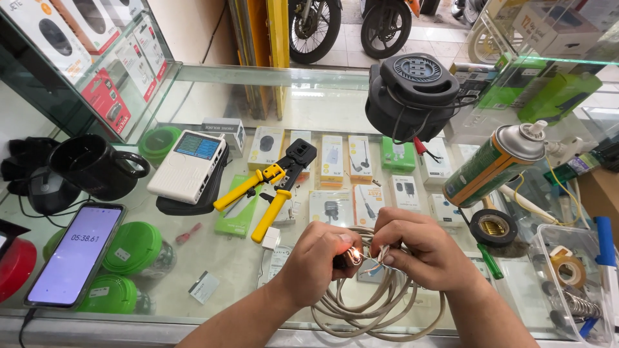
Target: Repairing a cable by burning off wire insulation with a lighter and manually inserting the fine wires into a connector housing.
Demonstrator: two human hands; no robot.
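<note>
My left hand (320, 256) grips a small lighter (348, 258) with a flame burning at its tip. My right hand (416, 243) pinches the stripped end of a grey network cable, and its thin coloured wires (375, 256) sit right beside the flame. The rest of the cable lies in a loose coil (374, 308) on the glass counter under both hands. A crimping tool with yellow handles (274, 183) rests on the glass just beyond my left hand.
A white cable tester (188, 165), black mug (97, 166) and phone with a lit screen (76, 254) lie left. A spray can (496, 164), black tape roll (493, 227), black extension reel (412, 93) and clear tray (570, 277) stand right. Boxed accessories show under the glass.
</note>
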